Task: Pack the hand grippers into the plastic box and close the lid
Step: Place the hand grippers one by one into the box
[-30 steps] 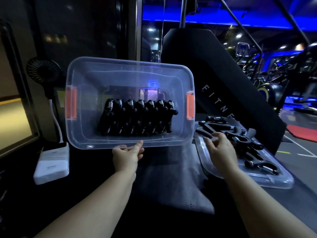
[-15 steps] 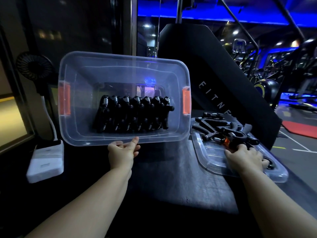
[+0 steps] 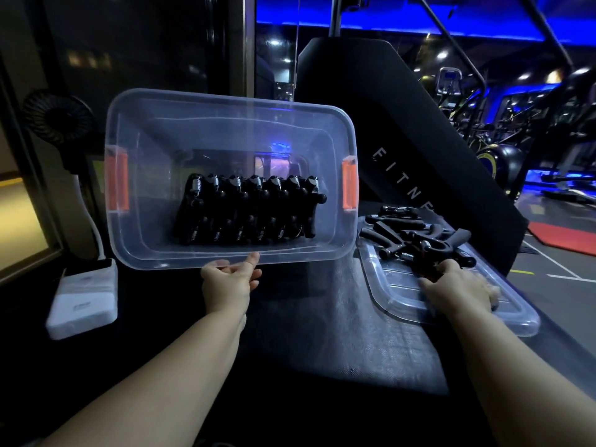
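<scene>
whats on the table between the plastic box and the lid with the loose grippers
Nothing; in the head view, only a narrow strip of bare dark mat separates the plastic box from the lid holding the loose grippers.

Both forearms are bare to the frame's edge, no sleeves showing; the left hand [image 3: 229, 283] and right hand [image 3: 459, 289] are ungloved.
</scene>
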